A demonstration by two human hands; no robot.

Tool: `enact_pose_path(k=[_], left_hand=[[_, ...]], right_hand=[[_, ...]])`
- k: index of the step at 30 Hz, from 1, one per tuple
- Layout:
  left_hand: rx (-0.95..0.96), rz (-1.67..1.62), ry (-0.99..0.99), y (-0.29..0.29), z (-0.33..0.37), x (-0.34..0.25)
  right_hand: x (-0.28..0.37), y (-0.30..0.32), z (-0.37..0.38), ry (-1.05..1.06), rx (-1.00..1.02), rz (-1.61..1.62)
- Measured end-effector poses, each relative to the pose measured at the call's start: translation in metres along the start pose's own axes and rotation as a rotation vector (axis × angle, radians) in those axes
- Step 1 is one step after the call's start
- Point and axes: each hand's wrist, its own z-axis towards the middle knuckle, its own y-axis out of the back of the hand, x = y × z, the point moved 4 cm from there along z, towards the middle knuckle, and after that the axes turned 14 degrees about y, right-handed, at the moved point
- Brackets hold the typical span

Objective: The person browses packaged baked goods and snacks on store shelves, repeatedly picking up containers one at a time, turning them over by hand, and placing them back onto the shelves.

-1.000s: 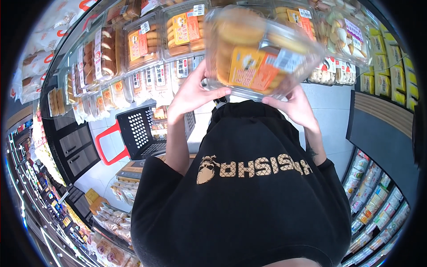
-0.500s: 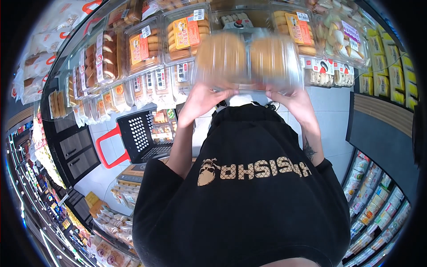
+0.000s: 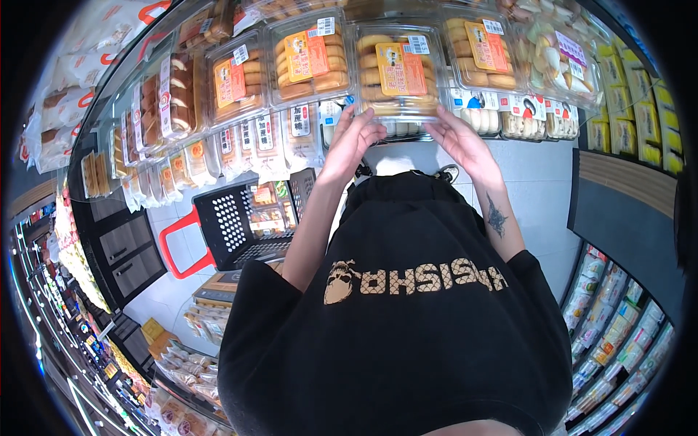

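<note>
A clear plastic box of round cakes (image 3: 398, 69) with an orange label lies label-up on the upper display shelf, in a row of similar boxes. My left hand (image 3: 352, 144) is at its near left corner, thumb against the rim and fingers curled below. At the near right corner, my right hand (image 3: 462, 144) has its thumb and fingertips on the box edge. To the left is another box of cakes (image 3: 307, 58); a further cake box (image 3: 483, 54) sits to the right. The undersides of my fingertips are partly hidden.
A black shopping basket (image 3: 225, 221) with a red handle stands on the floor at left, packaged food inside. Bagged bread (image 3: 263, 142) and white packaged pastries (image 3: 476, 120) fill the lower shelf. Yellow packets (image 3: 627, 142) line the right side.
The cake box, earlier blurred and raised in my hands without its label showing, now lies label-up in the shelf row. My hands have moved closer together at its near edge.
</note>
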Motion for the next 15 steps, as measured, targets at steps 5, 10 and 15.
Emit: enact_pose_path(k=[5,10,15], left_hand=[[0.146,-0.354,-0.059,0.007,0.019,-0.002],[0.12,-0.462,0.051,0.002,0.024,0.001],[0.051,-0.514,0.09,-0.007,0.026,-0.002]], right_hand=[[-0.007,0.004,0.009,0.059,-0.043,0.098],[-0.008,0.016,0.015,0.239,0.084,0.127],[-0.017,0.013,0.03,0.221,-0.077,0.184]])
